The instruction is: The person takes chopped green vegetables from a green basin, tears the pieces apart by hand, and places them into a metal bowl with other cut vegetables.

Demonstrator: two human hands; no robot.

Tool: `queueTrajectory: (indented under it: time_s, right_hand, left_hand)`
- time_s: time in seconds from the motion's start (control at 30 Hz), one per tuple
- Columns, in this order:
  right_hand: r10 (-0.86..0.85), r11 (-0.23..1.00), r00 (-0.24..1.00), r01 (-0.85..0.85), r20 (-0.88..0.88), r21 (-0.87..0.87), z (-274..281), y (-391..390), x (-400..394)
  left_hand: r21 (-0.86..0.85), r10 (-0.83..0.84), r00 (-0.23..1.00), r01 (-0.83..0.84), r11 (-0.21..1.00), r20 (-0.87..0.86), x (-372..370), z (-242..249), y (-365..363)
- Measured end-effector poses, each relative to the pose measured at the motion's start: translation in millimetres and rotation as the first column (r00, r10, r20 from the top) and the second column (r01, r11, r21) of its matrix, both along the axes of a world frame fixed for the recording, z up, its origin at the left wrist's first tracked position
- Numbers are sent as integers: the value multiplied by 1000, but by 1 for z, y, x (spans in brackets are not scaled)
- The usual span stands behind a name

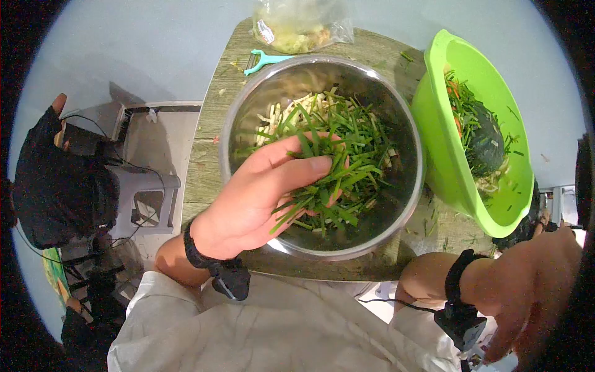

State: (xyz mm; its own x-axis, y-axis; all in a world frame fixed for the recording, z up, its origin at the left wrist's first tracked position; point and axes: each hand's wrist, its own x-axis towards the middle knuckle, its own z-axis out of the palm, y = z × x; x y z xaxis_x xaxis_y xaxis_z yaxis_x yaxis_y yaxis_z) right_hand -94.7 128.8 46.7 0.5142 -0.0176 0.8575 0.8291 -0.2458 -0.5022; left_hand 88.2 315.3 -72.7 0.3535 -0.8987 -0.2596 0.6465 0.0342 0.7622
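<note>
The left hand [248, 201] pinches chopped greens [325, 186], more lying beneath its fingers in the metal bowl [389, 214]. To their right is the right hand [533, 291], whose finger state I cannot tell.

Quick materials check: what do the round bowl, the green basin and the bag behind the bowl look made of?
Round bowl: metal, probably stainless steel; grey and polished, with bright glints along its rim. Green basin: most likely plastic; smooth, evenly coloured, softly shiny. Bag: apparently thin plastic film; see-through and crinkled.
</note>
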Motion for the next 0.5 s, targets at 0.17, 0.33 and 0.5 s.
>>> queueTrajectory:
  time_s: [0.17, 0.33, 0.5]
  right_hand:
    - [-8, 1000, 1000, 8, 17, 11, 3, 3, -5]
    - [-15, 1000, 1000, 15, 23, 15, 5, 4, -5]
    - [-30, 999, 999, 29, 19, 13, 5, 3, -4]
  left_hand:
    - [-94, -52, 983, 36, 995, -177, 4, 1, 0]
    - [5, -1, 991, 1, 1000, -133, 2, 4, 0]
    - [29, 19, 993, -15, 999, -120, 2, 0, -2]
